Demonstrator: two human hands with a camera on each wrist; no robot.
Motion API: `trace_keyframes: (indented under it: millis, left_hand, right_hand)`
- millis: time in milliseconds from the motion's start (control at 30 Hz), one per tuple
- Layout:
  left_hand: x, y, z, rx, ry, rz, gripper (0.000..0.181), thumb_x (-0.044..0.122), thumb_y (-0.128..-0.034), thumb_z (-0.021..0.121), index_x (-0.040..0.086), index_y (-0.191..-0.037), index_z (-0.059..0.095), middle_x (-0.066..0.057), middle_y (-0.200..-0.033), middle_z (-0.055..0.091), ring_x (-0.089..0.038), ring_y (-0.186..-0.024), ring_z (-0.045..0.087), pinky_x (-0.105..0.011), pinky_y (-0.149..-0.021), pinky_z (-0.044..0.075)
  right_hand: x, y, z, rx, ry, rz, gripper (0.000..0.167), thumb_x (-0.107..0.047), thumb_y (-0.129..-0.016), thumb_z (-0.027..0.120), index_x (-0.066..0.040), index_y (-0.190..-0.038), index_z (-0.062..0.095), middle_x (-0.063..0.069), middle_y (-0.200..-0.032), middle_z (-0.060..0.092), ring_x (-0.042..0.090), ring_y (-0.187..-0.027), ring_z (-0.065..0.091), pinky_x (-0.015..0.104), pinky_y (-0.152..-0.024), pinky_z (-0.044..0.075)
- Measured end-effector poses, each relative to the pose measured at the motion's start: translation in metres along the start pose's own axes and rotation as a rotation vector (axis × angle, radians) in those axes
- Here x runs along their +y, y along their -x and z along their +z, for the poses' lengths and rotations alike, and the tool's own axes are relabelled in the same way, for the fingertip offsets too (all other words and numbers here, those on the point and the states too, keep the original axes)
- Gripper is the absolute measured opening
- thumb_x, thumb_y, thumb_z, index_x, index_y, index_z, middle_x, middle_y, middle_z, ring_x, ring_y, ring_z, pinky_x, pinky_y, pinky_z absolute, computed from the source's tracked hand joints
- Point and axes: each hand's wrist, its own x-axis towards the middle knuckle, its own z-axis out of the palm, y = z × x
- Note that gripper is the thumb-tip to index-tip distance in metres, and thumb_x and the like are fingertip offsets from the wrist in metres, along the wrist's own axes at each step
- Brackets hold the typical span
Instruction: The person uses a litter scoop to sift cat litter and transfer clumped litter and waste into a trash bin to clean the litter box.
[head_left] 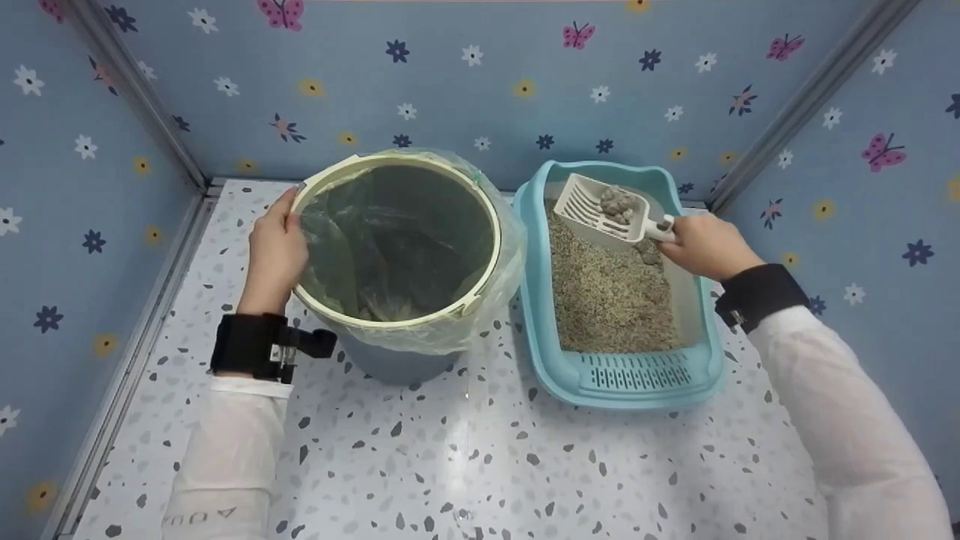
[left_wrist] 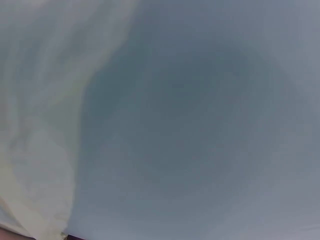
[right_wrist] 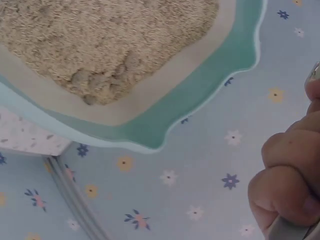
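With clumps (head_left: 618,204) riding on the scoop (head_left: 591,216), I'd call this one halfway.

They're above the litter box (head_left: 534,300), not in the lined bin (head_left: 397,364) yet, and more lumps (right_wrist: 95,82) show in the litter (head_left: 607,300). Right hand (head_left: 709,246)'s clamped round the scoop's handle; left hand (head_left: 277,251) grips the bin's rim.

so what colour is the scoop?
The scoop is off-white; it shows best in the head view.

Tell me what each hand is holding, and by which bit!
The right hand grips the white plastic slotted scoop by its handle; the left hand holds the round blue-grey bin by its pale-yellow rim, on the left side.
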Motion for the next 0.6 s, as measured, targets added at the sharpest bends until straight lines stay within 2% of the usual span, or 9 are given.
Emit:
trace_keyframes:
  millis: [167,300,433,500,600]
  left_hand:
    - [0.000,0.001,0.000,-0.005,0.004,0.007,0.047,0.015,-0.1045,0.021,0.009,-0.151,0.020,-0.017,-0.153,0.026,-0.032,-0.135,0.034,-0.043,-0.099,0.037]
    - [-0.002,0.001,0.001,-0.011,0.006,0.013,0.047,0.016,-0.1046,0.020,0.009,-0.151,0.019,-0.017,-0.153,0.026,-0.032,-0.131,0.039,-0.042,-0.088,0.038]
    - [-0.001,0.002,0.001,-0.008,0.009,0.018,0.047,0.015,-0.1045,0.020,0.009,-0.151,0.019,-0.017,-0.153,0.025,-0.032,-0.135,0.034,-0.043,-0.099,0.038]
    - [0.000,0.002,0.000,-0.002,0.009,0.018,0.047,0.014,-0.1045,0.021,0.008,-0.151,0.020,-0.016,-0.153,0.026,-0.031,-0.138,0.029,-0.044,-0.107,0.033]
    - [0.001,0.002,0.000,0.008,0.008,0.012,0.047,0.013,-0.1043,0.023,0.008,-0.151,0.022,-0.016,-0.153,0.026,-0.030,-0.139,0.027,-0.044,-0.111,0.028]
  right_hand:
    - [-0.026,-0.018,-0.028,0.037,0.073,-0.089,0.031,-0.020,-0.088,0.051,-0.012,-0.061,0.039,0.001,-0.055,0.036,0.020,-0.050,0.038,0.032,-0.046,0.035]
    - [-0.045,-0.031,-0.047,0.055,0.133,-0.156,0.028,-0.018,-0.087,0.053,-0.012,-0.061,0.042,0.001,-0.056,0.039,0.018,-0.049,0.038,0.031,-0.043,0.035]
    - [-0.067,-0.041,-0.064,0.088,0.183,-0.240,0.023,-0.016,-0.085,0.055,-0.009,-0.064,0.049,0.002,-0.055,0.042,0.017,-0.048,0.038,0.031,-0.042,0.034]
    - [-0.079,-0.045,-0.072,0.099,0.223,-0.287,0.022,-0.016,-0.085,0.056,-0.008,-0.065,0.050,0.001,-0.055,0.041,0.017,-0.047,0.037,0.031,-0.042,0.034]
    - [-0.098,-0.050,-0.080,0.106,0.293,-0.359,0.023,-0.016,-0.085,0.058,-0.008,-0.065,0.051,0.002,-0.054,0.042,0.018,-0.048,0.037,0.032,-0.042,0.034]
